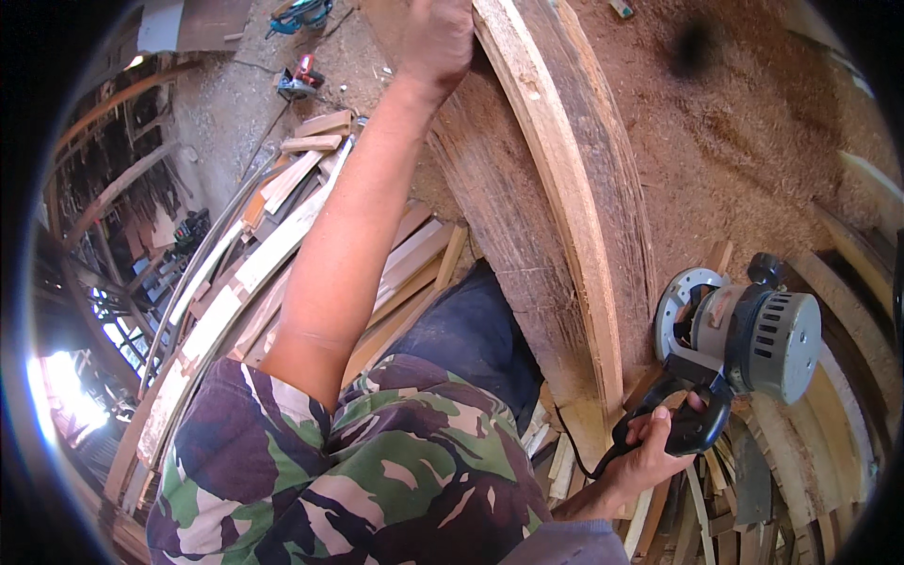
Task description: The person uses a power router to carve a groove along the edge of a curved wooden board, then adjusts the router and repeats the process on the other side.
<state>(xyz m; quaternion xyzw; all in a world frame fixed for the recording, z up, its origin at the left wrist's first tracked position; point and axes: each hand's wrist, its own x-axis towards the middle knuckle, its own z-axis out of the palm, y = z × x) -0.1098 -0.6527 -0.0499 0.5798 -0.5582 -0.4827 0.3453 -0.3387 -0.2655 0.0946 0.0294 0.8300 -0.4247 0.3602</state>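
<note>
My right hand [650, 452] grips the black loop handle of a handheld router [753, 334], a grey and silver motor body with a round base plate tipped on its side. The router is held up just right of a long pale wooden strip [556, 151]. This strip lies lengthwise on a wide, weathered brown plank [508, 226]. At the upper edge of the picture my left hand [441, 42] is closed at the strip's far part; its fingertips are partly out of sight. A black cord hangs from the router's handle beside my right wrist.
Stacked wood offcuts [268, 273] lie to the left, and more curved boards and scraps [810, 443] fill the lower right. On the ground at the upper left sit a red power tool [303, 75] and a blue power tool [299, 15]. Sawdust [744, 141] covers the ground on the right.
</note>
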